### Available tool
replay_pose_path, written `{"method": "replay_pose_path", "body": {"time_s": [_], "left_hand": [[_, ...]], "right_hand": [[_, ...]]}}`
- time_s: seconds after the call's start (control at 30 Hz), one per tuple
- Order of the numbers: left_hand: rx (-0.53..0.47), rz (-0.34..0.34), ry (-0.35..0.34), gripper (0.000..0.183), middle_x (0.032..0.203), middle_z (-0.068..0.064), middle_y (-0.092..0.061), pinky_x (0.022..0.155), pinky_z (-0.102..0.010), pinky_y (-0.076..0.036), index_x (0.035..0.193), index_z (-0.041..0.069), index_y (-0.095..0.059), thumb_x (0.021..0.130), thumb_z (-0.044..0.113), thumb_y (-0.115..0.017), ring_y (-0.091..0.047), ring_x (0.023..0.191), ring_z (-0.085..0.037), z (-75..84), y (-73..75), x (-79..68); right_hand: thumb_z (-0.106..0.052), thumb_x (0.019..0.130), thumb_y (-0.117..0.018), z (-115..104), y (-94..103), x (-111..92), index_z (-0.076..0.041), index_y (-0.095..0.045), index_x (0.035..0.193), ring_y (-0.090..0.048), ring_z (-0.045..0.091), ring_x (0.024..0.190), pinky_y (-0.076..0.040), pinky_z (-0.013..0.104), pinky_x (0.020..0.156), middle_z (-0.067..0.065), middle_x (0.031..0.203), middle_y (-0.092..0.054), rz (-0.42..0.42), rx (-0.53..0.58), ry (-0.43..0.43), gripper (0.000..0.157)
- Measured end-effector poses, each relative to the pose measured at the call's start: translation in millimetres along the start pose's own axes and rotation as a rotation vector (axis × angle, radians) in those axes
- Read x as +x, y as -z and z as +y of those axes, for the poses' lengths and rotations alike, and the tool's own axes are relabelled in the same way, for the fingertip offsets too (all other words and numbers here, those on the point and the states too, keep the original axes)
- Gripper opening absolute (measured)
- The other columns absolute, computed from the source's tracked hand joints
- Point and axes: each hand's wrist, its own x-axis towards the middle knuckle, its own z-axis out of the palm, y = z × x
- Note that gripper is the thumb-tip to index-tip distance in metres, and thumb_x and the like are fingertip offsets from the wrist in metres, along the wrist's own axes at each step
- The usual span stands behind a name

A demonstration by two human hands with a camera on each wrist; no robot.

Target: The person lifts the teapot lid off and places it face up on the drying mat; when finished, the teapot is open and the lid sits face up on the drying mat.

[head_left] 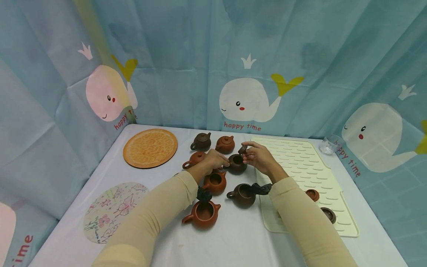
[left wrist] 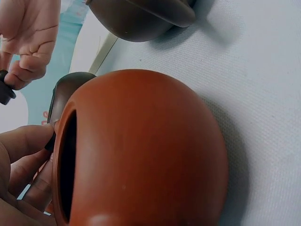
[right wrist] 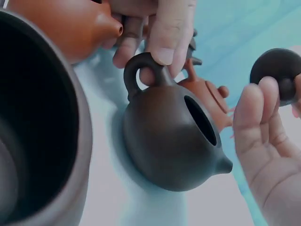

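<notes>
My left hand (head_left: pixel 215 160) pinches the looped handle of an open dark brown teapot (head_left: pixel 237 165) that stands on the white table. In the right wrist view, thumb and finger are on that handle, and the pot's round mouth is uncovered. My right hand (head_left: pixel 262 159) holds a small dark lid (right wrist: pixel 270 68) in its fingers, apart from the pot, above and to the right of its mouth. Below the left wrist stands an open reddish teapot (left wrist: pixel 150 141), which fills much of the left wrist view. Another open dark teapot (head_left: pixel 243 198) stands nearer the right forearm.
Lidded teapots stand behind: a dark one (head_left: pixel 201 142), a reddish one (head_left: pixel 225 145) and another reddish one (head_left: pixel 196 159). An open reddish teapot (head_left: pixel 204 218) is nearer. A cream tray (head_left: pixel 293 148) bears a reddish lid (head_left: pixel 312 194) and a dark lid (head_left: pixel 328 214). A glass (head_left: pixel 329 145) stands far right.
</notes>
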Motion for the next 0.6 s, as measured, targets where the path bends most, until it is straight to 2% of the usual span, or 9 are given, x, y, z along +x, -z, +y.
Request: {"method": "replay_pose_path", "body": {"time_s": [0.1,0.23,0.4,0.6], "left_hand": [[0.005,0.000,0.002,0.006,0.093,-0.004,-0.067,0.062,-0.030,-0.048,0.087,0.009,-0.078,0.081,0.009,-0.079,-0.062,0.078,-0.022,0.2,-0.1,-0.5],[0.003,0.000,-0.001,0.006,0.095,-0.005,-0.066,0.062,-0.030,-0.048,0.087,0.009,-0.078,0.081,0.009,-0.079,-0.062,0.077,-0.022,-0.1,-0.1,-0.8],[0.003,-0.004,-0.002,0.006,0.097,-0.005,-0.065,0.063,-0.031,-0.048,0.086,0.010,-0.077,0.080,0.008,-0.079,-0.062,0.077,-0.022,-0.6,0.1,-0.1],[-0.002,-0.008,0.008,0.006,0.099,-0.005,-0.064,0.065,-0.032,-0.048,0.086,0.010,-0.077,0.080,0.008,-0.079,-0.063,0.079,-0.023,-0.6,0.4,0.5]], "right_hand": [[-0.011,0.099,-0.050,-2,1.7,-3,-0.002,-0.048,0.125,-0.059,0.022,0.067,-0.053,0.033,0.066,0.014,0.086,-0.058,-0.014,0.052,0.015,0.027],[-0.014,0.095,-0.063,-6,5.1,-7,-0.002,-0.048,0.116,-0.061,0.024,0.072,-0.053,0.035,0.069,0.016,0.093,-0.060,-0.017,0.043,0.063,0.029],[-0.007,0.091,-0.067,-14,12.1,-14,0.004,-0.051,0.125,-0.063,0.024,0.086,-0.053,0.034,0.077,0.020,0.107,-0.058,-0.013,-0.027,0.104,0.039],[-0.004,0.091,-0.066,-28,22.6,-27,0.010,-0.046,0.133,-0.061,0.026,0.093,-0.050,0.037,0.084,0.018,0.116,-0.057,-0.015,-0.139,0.127,0.049]]}}
